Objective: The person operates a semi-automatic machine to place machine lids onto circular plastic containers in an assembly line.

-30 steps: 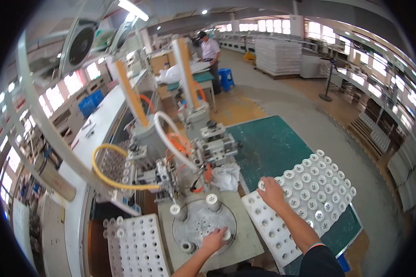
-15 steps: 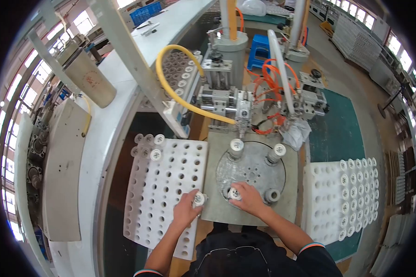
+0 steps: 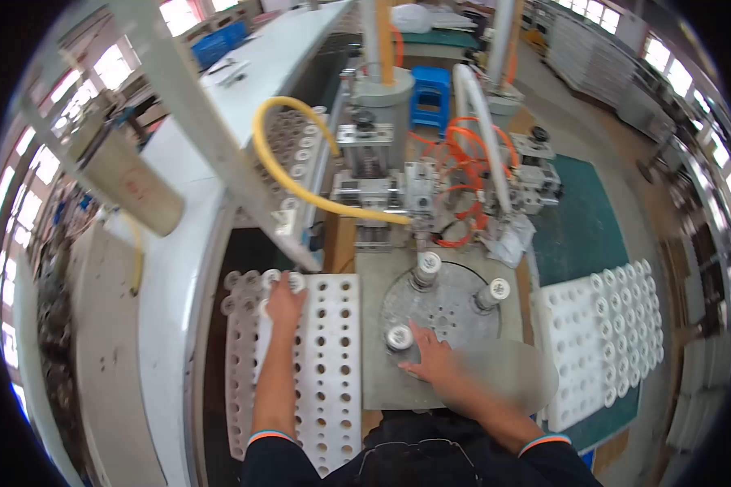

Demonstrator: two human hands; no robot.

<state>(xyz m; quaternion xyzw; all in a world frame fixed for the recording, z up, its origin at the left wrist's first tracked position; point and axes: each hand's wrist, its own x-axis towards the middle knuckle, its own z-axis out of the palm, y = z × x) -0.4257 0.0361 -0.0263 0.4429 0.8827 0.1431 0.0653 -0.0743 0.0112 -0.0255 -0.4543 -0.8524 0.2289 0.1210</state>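
My left hand reaches to the upper part of the left white perforated tray. Its fingers are closed on a round white-topped part at the tray's upper rows, beside several similar parts. My right hand is over the round metal turntable, fingers apart and nothing visibly held. Its fingertips are just right of a white-topped part standing on the turntable. Two more such parts stand on its far side, one at the back and one at the right.
A metal clamp machine with a yellow hose and orange tubes stands behind the turntable. At the right, another white tray holds rows of parts. A slanted frame post rises at the left. A blue stool stands farther back.
My left hand has moved up and left with its part to the tray's upper rows. My right hand has let go of the near turntable part, its fingers now spread beside it. The view has shifted.
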